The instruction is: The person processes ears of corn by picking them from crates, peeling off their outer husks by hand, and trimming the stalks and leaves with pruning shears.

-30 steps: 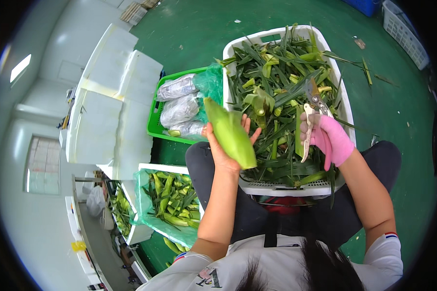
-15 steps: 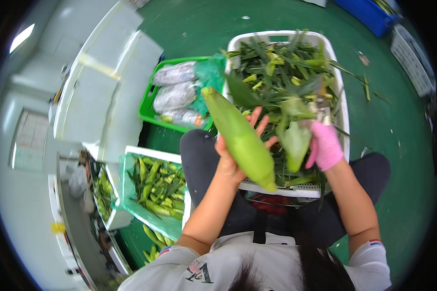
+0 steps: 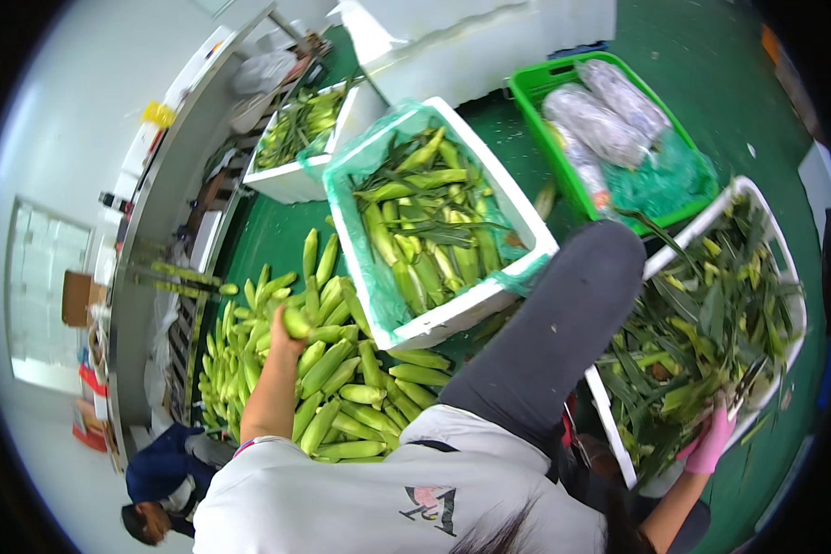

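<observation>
At the left, my bare left hand (image 3: 287, 334) is closed around a green ear of corn in its husk (image 3: 296, 323), over a large pile of corn ears (image 3: 342, 374) on the floor. Only the rounded end of the held ear shows clearly. Far to the right, my right hand (image 3: 712, 441), in a pink glove, grips a slim metal tool that looks like shears (image 3: 746, 382). It is above a white crate (image 3: 797, 305) heaped with stripped husks and leaves (image 3: 679, 337).
Ahead, a foam box (image 3: 503, 198) lined with green plastic holds unstripped corn; another foam box (image 3: 291, 186) stands behind it. A green crate (image 3: 563, 171) contains wrapped bundles. My raised knee (image 3: 563, 305) lies between the pile and the husk crate. A person (image 3: 162, 475) is at the lower left.
My view has swung left. My left hand has carried the corn from above the husk crate to the floor pile. My right hand stays at the crate; the loose husk beside it has dropped away.
</observation>
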`<state>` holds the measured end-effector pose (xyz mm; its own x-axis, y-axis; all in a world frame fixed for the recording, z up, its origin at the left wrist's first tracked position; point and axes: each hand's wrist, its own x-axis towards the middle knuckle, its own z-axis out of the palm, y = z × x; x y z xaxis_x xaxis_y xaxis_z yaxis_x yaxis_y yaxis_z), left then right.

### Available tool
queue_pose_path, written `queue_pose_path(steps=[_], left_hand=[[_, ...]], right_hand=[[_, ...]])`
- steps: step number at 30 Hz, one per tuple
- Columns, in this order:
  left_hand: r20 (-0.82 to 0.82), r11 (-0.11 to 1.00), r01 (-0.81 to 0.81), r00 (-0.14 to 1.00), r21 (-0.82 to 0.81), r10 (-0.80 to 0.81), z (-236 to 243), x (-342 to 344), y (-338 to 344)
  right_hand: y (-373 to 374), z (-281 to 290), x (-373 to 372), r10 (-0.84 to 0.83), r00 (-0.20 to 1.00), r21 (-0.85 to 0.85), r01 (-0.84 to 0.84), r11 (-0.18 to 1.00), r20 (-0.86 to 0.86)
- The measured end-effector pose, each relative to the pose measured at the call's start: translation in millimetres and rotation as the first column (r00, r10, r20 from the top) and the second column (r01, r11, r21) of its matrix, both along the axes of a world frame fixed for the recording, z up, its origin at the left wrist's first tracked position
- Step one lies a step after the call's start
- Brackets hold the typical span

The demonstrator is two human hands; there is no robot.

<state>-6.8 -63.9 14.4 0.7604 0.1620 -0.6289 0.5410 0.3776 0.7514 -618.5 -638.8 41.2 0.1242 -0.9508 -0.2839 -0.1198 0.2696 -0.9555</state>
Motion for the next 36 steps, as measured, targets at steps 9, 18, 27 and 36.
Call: queue_pose_path(steps=[9, 18, 27, 36], left_hand=[[0.346, 0.798, 0.249, 0.802, 0.549, -0.488, -13.3, 51.6, -143.7], [-0.624, -0.59, 0.229, 0.435, 0.774, -0.649, -153.2, 211.9, -353.3], [-0.745, -0.794, 0.021, 0.361, 0.607, -0.561, -136.8, 213.1, -368.9], [-0.326, -0.145, 0.811, 0.059, 0.567, -0.944, -136.9, 91.1, -279.4]], right_hand=[[-21.9, -13.0, -11.7, -0.189, 0.97, 0.175, 0.161, 0.971, 0.152], [3.3, 99.8, 5.3, -0.425, 0.817, -0.338, 0.302, 0.891, -0.391], [25.7, 103.2, 11.8, -0.397, 0.807, -0.155, 0.368, 0.917, -0.436], [-15.9, 29.0, 39.9, 0.102, 0.923, -0.094, -0.146, 0.985, -0.371]])
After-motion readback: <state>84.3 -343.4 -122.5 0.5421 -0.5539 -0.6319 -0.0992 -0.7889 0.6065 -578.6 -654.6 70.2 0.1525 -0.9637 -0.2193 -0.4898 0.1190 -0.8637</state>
